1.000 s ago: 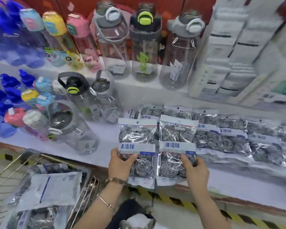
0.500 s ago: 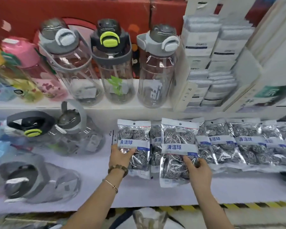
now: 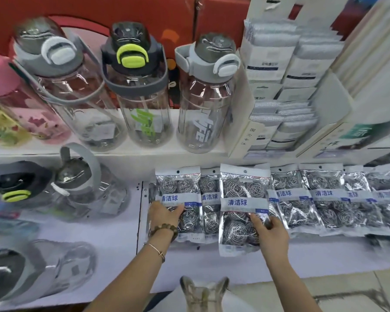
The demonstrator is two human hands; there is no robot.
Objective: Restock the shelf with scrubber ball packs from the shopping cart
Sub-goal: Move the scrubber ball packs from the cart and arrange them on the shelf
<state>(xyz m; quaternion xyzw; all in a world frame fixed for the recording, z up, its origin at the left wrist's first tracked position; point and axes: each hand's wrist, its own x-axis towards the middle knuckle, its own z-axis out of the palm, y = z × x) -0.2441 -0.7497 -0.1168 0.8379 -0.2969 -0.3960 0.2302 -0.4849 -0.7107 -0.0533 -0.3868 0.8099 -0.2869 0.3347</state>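
A row of clear scrubber ball packs (image 3: 320,199) with silver steel balls and blue-lettered white bands lies on the white lower shelf (image 3: 113,239). My left hand (image 3: 164,216) presses on the lower part of the leftmost pack (image 3: 180,188), which lies at the row's left end. My right hand (image 3: 269,230) grips the lower right of another pack (image 3: 243,199), held over the row just right of the first. One more pack (image 3: 209,194) shows between the two. The shopping cart is out of view.
Large clear water bottles (image 3: 144,97) stand on the upper shelf, with more bottles (image 3: 81,188) lying at the left of the lower shelf. White boxed goods (image 3: 279,86) fill the upper right. A floor strip (image 3: 338,287) shows at the bottom right.
Both hands carried their packs forward and down onto the lower shelf. The left pack now rests at the row's left end. My view shifted right and closer, and the cart dropped out of sight.
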